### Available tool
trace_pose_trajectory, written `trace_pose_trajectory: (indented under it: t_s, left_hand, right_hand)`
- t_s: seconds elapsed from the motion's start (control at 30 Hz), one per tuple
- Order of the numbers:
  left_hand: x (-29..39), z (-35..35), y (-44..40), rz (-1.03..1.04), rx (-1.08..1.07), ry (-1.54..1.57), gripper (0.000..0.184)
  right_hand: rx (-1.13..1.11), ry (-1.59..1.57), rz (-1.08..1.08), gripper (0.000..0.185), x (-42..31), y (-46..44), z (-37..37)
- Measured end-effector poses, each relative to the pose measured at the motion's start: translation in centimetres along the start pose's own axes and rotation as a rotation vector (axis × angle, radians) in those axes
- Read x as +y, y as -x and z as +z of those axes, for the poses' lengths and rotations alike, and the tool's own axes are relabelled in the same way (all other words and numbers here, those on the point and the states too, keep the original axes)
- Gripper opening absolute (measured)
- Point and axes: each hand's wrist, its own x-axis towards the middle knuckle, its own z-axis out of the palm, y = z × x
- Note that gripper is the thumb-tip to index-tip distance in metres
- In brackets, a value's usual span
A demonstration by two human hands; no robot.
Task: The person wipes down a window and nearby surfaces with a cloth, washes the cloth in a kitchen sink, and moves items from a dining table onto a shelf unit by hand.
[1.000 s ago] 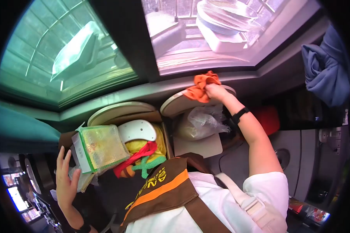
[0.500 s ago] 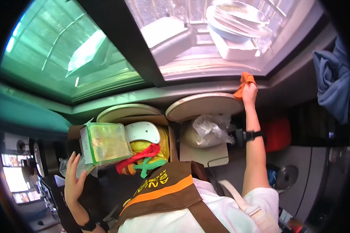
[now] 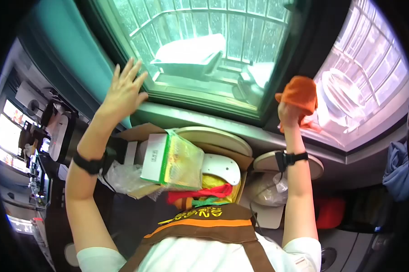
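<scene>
My right hand [image 3: 291,113] grips an orange cloth [image 3: 299,94], raised in front of the dark frame between the two window panes. Part of the cloth hangs below the fist. My left hand [image 3: 124,93] is raised with its fingers spread, holding nothing, near the lower left corner of the green-tinted window [image 3: 186,27] and beside the teal curtain [image 3: 68,41]. Whether it touches the window frame I cannot tell. Under the hands runs the window sill [image 3: 191,115].
Below the sill, an open cardboard box [image 3: 141,131] holds a bubble-wrapped green and white package [image 3: 182,161], a white curved plate [image 3: 222,168] and a red cloth [image 3: 200,194]. A plastic bag [image 3: 265,189] lies to its right. A blue cloth [image 3: 397,170] hangs at the far right.
The view has swung left. My right hand has lifted the orange cloth from the sill to the frame between the panes. My left hand has risen from beside the box to the window.
</scene>
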Motion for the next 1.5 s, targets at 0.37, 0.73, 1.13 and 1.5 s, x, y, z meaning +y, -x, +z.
trace_pose_trajectory:
  t_s: [0.37, 0.73, 1.13, 1.5]
  left_hand:
    - [-25.0, 9.5, 1.4, 0.050, 0.334, -0.445, 0.073]
    - [-23.7, 14.5, -6.4, -0.271, 0.999, 0.137, 0.097]
    - [-22.6, 15.1, -7.6, -0.095, 1.121, 0.179, 0.083]
    - [-11.6, 13.4, -10.3, -0.011, 1.136, 0.182, 0.067]
  right_hand:
    - [0.371, 0.184, -0.017, 0.028, -11.4, -27.1, -0.7]
    - [-1.464, -0.678, 0.600, 0.016, -32.6, -16.4, 6.3]
    - [-0.313, -0.128, -0.340, 0.024, -27.6, -37.8, 5.1]
    - [0.461, -0.442, -0.188, 0.040, -38.4, -25.9, 19.7]
